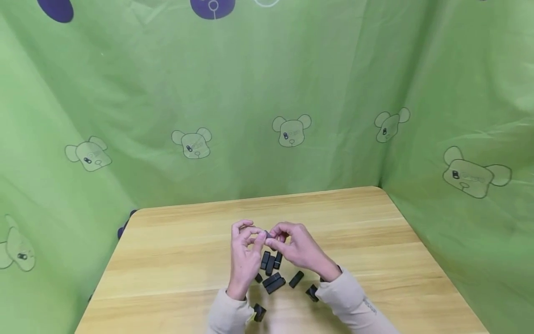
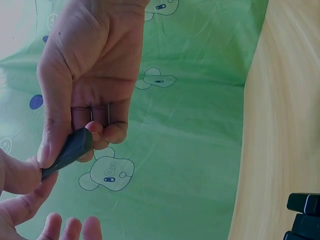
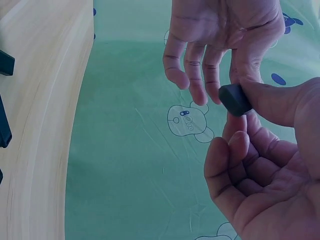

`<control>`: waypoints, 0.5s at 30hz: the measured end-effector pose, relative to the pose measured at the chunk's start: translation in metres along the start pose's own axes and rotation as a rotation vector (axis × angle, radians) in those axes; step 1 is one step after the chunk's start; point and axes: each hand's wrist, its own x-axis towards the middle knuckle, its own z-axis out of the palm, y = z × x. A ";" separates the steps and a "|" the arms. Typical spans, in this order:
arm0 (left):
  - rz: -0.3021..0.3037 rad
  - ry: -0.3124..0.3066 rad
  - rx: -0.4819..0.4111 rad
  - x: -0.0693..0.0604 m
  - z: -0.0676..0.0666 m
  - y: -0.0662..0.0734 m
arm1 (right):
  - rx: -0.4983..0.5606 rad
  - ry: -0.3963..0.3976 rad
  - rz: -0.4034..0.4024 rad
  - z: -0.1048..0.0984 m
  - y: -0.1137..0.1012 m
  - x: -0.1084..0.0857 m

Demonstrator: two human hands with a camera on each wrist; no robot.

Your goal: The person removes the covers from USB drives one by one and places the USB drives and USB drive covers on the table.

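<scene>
Above the table, both hands pinch one small dark oblong block between thumb and fingers. My left hand has its thumb along one side of the block, its other fingers bent loosely. From the opposite side my right hand grips an end with thumb and index finger. In the right wrist view one blunt end of the dark block shows past the thumb; the fingers cover much of the rest. Below the hands lie several similar black blocks, some side by side.
A single black block lies apart on the wooden table. Other dark pieces sit by the right sleeve and the left sleeve. A green curtain with bear-head prints hangs behind and beside the table.
</scene>
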 end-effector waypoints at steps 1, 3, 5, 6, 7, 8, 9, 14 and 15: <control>-0.003 0.000 -0.002 0.000 0.000 0.000 | 0.003 0.003 0.004 0.000 0.000 -0.001; -0.016 0.001 -0.011 0.000 0.001 0.000 | 0.005 0.005 0.008 0.000 0.001 -0.001; -0.027 -0.001 -0.021 0.000 0.001 -0.001 | 0.006 0.006 0.010 0.001 0.001 -0.001; -0.032 -0.002 -0.030 0.000 0.001 -0.001 | 0.005 0.006 0.011 0.001 0.001 -0.001; -0.037 -0.004 -0.038 0.000 0.001 0.000 | 0.005 0.008 0.010 0.001 0.001 -0.001; -0.040 -0.005 -0.047 0.000 0.001 -0.001 | 0.004 0.011 0.008 0.001 0.001 -0.001; -0.040 -0.004 -0.053 0.000 0.002 -0.001 | 0.003 0.013 0.004 0.001 0.001 -0.001; -0.047 0.001 -0.084 0.000 0.002 -0.002 | 0.015 0.011 -0.005 0.001 0.000 -0.002; -0.050 0.002 -0.088 0.000 0.002 -0.002 | 0.016 0.009 -0.005 0.001 0.000 -0.002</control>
